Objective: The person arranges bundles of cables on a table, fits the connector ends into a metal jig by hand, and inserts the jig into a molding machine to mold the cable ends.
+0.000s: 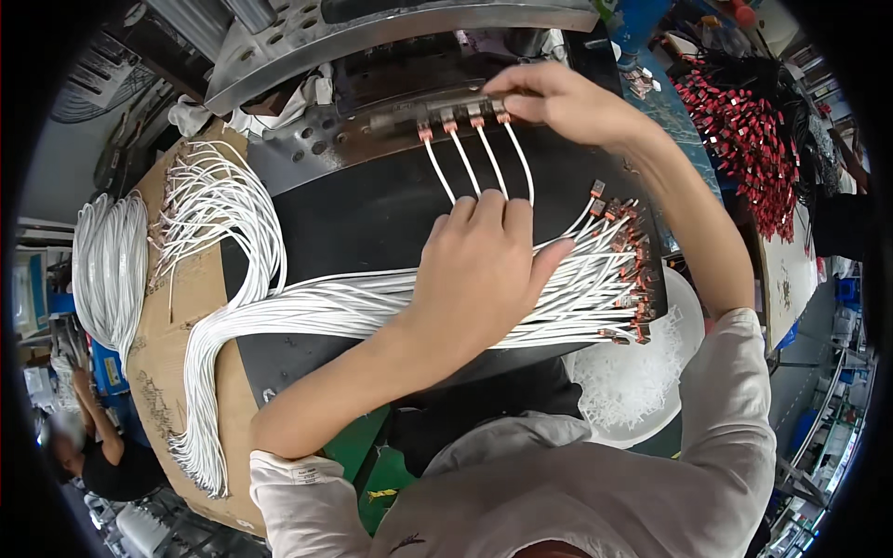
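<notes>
Left hand (484, 265) hides white cables' (307, 312) middle stretch

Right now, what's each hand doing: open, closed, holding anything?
Left hand: open, palm down, pressing the four thin white wires.
Right hand: fingers pinched on the metal mould bar.

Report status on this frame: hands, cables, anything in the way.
Left hand flat on white cable bundle. Right hand at the metal fixture, four connector ends seated in a row. Nothing blocking either hand.
</notes>
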Motion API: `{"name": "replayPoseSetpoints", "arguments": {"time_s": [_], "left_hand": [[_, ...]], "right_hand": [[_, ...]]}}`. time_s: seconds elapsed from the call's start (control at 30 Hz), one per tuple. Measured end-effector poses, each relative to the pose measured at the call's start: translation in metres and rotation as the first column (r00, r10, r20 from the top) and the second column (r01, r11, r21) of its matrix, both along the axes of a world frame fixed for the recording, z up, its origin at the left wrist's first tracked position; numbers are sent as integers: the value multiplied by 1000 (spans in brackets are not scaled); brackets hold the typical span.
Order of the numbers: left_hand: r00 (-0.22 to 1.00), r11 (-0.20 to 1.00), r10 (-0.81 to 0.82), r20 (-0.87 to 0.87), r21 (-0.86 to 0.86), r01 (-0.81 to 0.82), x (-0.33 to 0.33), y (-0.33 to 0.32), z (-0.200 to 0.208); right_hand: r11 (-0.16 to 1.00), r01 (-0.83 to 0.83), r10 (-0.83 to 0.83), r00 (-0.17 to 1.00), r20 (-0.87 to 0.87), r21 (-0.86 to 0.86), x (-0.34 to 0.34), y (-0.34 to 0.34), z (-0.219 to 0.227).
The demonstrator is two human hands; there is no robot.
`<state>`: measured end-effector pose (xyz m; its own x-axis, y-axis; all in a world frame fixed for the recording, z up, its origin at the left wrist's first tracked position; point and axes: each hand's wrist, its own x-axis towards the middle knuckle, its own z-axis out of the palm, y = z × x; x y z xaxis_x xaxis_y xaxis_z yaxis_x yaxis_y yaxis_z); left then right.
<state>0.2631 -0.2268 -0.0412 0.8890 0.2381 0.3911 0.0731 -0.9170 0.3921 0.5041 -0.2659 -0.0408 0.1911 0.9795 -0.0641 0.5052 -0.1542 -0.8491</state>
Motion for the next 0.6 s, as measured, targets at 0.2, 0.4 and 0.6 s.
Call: {"name": "replayPoseSetpoints", "arguments": {"time_s": [0.2,0.4,0.6], "left_hand": [[985,949,88,149,289,-128,63,100,-10],[968,933,137,209,302,-197,68,137,-39],[983,954,175,55,238,-183,78,144,-21]], "right_hand": [[944,104,-284,735,616,312,48,97,-9],[919,158,-367,679,635,362,67,113,-14],[911,157,-382,672,635,382,62,106,-9]]}}
